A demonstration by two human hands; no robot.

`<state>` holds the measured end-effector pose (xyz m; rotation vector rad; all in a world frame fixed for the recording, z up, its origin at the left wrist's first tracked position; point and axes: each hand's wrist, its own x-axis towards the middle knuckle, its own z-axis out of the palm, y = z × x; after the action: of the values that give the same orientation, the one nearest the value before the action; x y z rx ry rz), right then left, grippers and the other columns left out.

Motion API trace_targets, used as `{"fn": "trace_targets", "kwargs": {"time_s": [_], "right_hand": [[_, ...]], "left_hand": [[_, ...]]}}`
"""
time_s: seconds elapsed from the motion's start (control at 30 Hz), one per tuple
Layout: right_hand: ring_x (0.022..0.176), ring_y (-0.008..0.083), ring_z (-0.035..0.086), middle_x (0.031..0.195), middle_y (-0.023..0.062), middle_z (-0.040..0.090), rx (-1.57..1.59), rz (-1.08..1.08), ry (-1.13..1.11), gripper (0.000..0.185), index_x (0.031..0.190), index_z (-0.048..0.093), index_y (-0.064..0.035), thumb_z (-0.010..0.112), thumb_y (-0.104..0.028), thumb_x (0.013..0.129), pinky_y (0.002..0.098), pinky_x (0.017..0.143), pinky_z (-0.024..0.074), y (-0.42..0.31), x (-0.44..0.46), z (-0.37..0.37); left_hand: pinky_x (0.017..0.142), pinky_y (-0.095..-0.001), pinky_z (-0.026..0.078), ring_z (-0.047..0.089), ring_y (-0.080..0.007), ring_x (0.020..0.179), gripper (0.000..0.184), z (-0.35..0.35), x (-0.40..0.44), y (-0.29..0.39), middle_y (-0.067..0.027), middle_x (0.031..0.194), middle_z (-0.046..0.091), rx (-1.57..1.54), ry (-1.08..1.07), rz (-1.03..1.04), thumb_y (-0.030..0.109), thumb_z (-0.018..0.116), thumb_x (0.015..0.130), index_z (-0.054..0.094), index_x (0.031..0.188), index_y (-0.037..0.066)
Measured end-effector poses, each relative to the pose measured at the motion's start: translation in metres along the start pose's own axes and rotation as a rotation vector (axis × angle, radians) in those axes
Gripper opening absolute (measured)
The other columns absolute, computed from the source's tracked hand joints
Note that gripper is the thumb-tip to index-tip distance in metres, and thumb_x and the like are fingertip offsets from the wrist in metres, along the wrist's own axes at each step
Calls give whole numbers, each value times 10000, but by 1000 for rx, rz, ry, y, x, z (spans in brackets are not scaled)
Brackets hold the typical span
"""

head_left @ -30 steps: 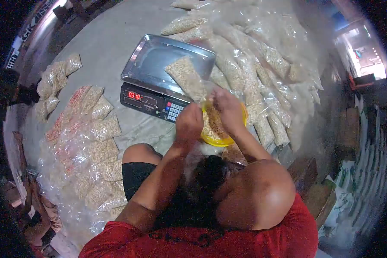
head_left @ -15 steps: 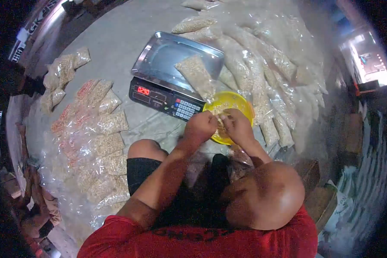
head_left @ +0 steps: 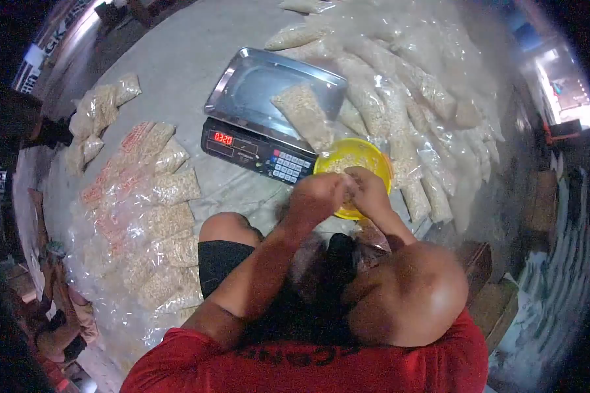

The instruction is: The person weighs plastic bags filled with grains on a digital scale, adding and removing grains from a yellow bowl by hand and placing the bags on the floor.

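My left hand point(head_left: 319, 197) is closed, its fingers pinched together at the near side of a yellow bowl point(head_left: 385, 171). Facing it, my right hand point(head_left: 368, 189) is closed too, thumb and fingers drawn together over the bowl. The fingertips of both hands nearly meet, and what they pinch is too small and hidden to name. Pale, small pieces point(head_left: 351, 161) lie in the bowl. Just beyond, a filled clear bag point(head_left: 301, 111) rests on the steel pan point(head_left: 242, 85) of a digital scale, its lower end reaching toward the bowl's rim. The red display point(head_left: 223, 138) reads 0.320.
Several filled clear bags point(head_left: 167, 221) with red print lie in a row at left, and a smaller group point(head_left: 98, 111) sits farther off. Many long filled bags point(head_left: 387, 108) spread across the floor at right. At the lower left, another person's arm point(head_left: 59, 314) shows.
The scale display has gone from 0.290 to 0.320. My hands stay together over the bowl, fingers slightly shifted. The whole view has moved a little.
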<state>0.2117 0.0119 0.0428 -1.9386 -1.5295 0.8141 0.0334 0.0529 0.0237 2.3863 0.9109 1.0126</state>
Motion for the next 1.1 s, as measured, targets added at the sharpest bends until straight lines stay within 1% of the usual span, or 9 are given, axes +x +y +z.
{"fn": "trace_targets", "kwargs": {"time_s": [0.2, 0.37, 0.47, 0.57, 0.63, 0.7, 0.8, 1.0, 1.1], "right_hand": [[905, 342, 733, 1027, 199, 740, 7, -80, 155, 250, 1083, 729, -8, 682, -230, 977, 409, 822, 576, -25, -5, -45], [903, 312, 720, 1017, 179, 726, 112, -553, 561, 166, 1071, 721, -8, 675, -119, 956, 411, 830, 570, -32, -10, -57], [1021, 418, 698, 1163, 238, 695, -324, -119, 6, 240, 1163, 704, -44, 634, -158, 964, 463, 925, 551, 7, 2, -9], [1044, 446, 680, 1172, 244, 692, -182, -160, -23, 280, 1208, 690, -59, 627, -204, 977, 478, 936, 548, -9, -20, -14], [1025, 434, 687, 1149, 227, 701, -153, -195, 12, 281, 1190, 694, -48, 634, -227, 982, 465, 929, 552, -28, -21, -26], [1007, 418, 697, 1123, 216, 708, 31, -211, 41, 281, 1165, 698, -31, 632, -239, 988, 462, 914, 558, -32, -13, -34], [981, 382, 713, 1109, 220, 712, -108, -173, 5, 293, 1145, 699, -12, 659, -249, 976, 434, 867, 578, -1, -6, -24], [957, 348, 737, 1109, 235, 729, 81, -82, -28, 362, 1206, 694, 6, 669, -282, 988, 423, 881, 577, -1, -16, -14], [956, 339, 739, 1113, 221, 734, 88, -82, -40, 355, 1221, 693, 3, 662, -270, 998, 424, 882, 573, 16, -7, -10]], "left_hand": [[576, -495, 532, 658, -403, 630, 248, -5, 5, 12, -173, 691, 637, -279, -40, -196, 229, 711, 923, 625, 749, 74], [580, -509, 534, 660, -426, 647, 256, -1, -5, 2, -201, 675, 628, -210, -96, -252, 236, 704, 922, 624, 761, 54], [564, -501, 552, 672, -378, 600, 264, 6, -5, 0, -162, 708, 643, 85, -212, -198, 232, 629, 961, 621, 770, 50], [630, -580, 541, 670, -462, 665, 189, -17, 5, 7, -212, 705, 659, -64, -103, -413, 233, 621, 937, 619, 885, 51], [747, -544, 558, 699, -442, 866, 198, -40, 16, 14, -236, 952, 700, -25, -142, -546, 220, 630, 919, 648, 1001, 40], [957, -518, 503, 637, -392, 1157, 278, -57, 28, 10, -205, 1231, 666, 163, 44, -295, 216, 643, 897, 673, 1138, 80], [1094, -526, 402, 532, -386, 1293, 315, -53, 49, -2, -163, 1360, 586, 469, 43, 76, 205, 618, 876, 713, 1157, 97], [1072, -507, 427, 599, -332, 1195, 200, -82, 101, -39, -119, 1129, 660, 498, -450, 367, 206, 607, 855, 744, 956, 101], [987, -452, 499, 664, -337, 1063, 167, -87, 100, -69, -128, 999, 681, 277, -381, 256, 187, 653, 804, 729, 910, 82]]}}
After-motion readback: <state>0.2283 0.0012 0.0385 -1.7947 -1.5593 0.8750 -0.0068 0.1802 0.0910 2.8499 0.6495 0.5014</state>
